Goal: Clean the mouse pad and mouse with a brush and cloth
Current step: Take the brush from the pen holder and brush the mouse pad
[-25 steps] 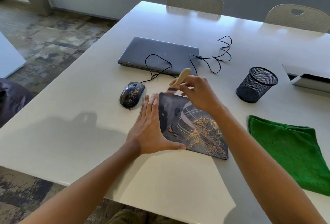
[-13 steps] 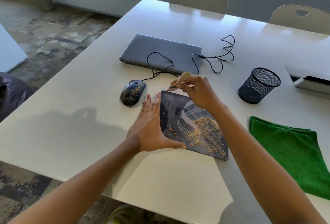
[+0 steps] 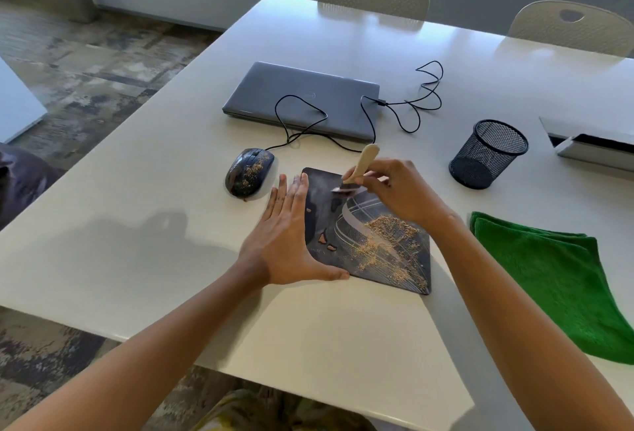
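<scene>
A dark patterned mouse pad [image 3: 384,248] lies on the white table, with tan crumbs spread over its right half. My left hand [image 3: 286,242] lies flat with straight fingers along the pad's left edge, thumb at its near edge. My right hand [image 3: 398,190] grips a small brush [image 3: 360,168] by its pale wooden handle, and the bristles touch the pad's far left part. A black wired mouse [image 3: 248,171], dusted with the same crumbs, sits left of the pad. A folded green cloth [image 3: 562,279] lies to the right.
A closed grey laptop [image 3: 302,99] sits behind the pad with the mouse cable [image 3: 415,101] looped over and beside it. A black mesh pen cup [image 3: 487,152] stands at right, a white device [image 3: 593,145] at the far right edge. Two chairs stand behind the table.
My right hand has brought the brush a little down and inward, from the pad's far edge onto its surface. My left hand stays in place on the pad's left edge.
</scene>
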